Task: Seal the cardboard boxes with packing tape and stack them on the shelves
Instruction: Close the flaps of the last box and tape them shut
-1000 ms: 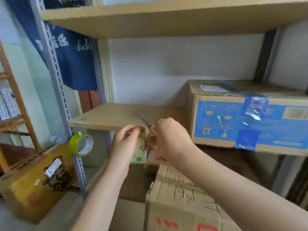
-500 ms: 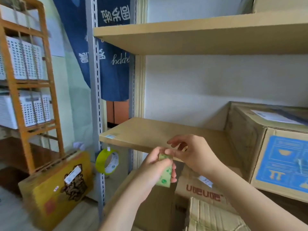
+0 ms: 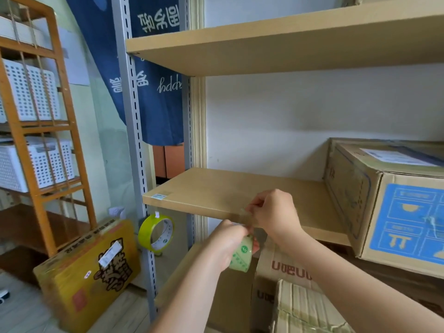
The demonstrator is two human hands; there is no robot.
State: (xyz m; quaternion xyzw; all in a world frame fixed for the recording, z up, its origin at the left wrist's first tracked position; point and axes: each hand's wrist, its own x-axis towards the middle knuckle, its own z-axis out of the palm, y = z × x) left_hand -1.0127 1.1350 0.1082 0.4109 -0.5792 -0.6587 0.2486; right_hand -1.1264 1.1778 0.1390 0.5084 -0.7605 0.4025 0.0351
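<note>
- Two hands meet in front of the middle shelf point(image 3: 240, 188): the left hand point(image 3: 228, 243) is clenched around a roll of packing tape point(image 3: 241, 257), and the right hand point(image 3: 274, 215) sits just above and to the right of it.
- Right fingers point(image 3: 252, 209) are pinched together at what looks like the free end of the tape; the strip itself is clear and hard to make out against the shelf edge, so I judge it by the pose, not by sight of the film.
- Left fingers wrap the roll from the left, with its printed green band facing the camera and the roll turned edge-on, its hole hidden by the palm.
- One relation decides the coming move: the loose end lies up and to the right of the roll, so the strip would run along that slanted line between the two hands.
- Nearest box for sealing is the ribbed cardboard box point(image 3: 305, 308), below and to the right of both hands, well under the right wrist.
- My guess is the right hand draws out the strip while the left holds the roll back; the box lies closer to the right arm.
- Another tape roll point(image 3: 156, 233), yellow-green, hangs on the grey upright point(image 3: 134, 140), well to the left of the left fingers.
- On the shelf to the right of the right fingers stands a box with a blue label point(image 3: 394, 207).
</note>
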